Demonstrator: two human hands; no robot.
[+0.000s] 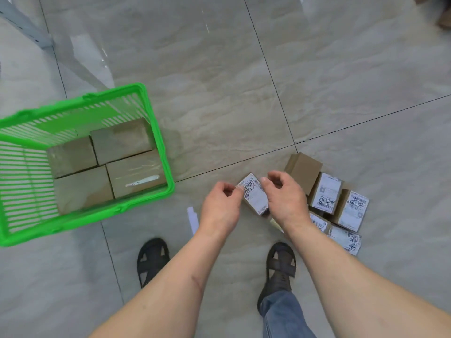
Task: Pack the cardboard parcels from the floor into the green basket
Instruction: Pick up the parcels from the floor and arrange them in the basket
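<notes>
Hands meet on one small parcel [253,195] with a white label, held above the floor [219,93] to the right of the green basket [156,123]. Left hand [220,211] pinches its left edge with curled fingers, and right hand [286,197] curls round its right edge. Four parcels [97,164] lie inside the basket. More parcels [339,203] sit on the floor, further right of the basket

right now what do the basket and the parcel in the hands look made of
Green basket: looks like moulded plastic, glossy, with slatted walls. Held parcel: brown cardboard by its matte edges, with a white printed paper label on its face.
</notes>
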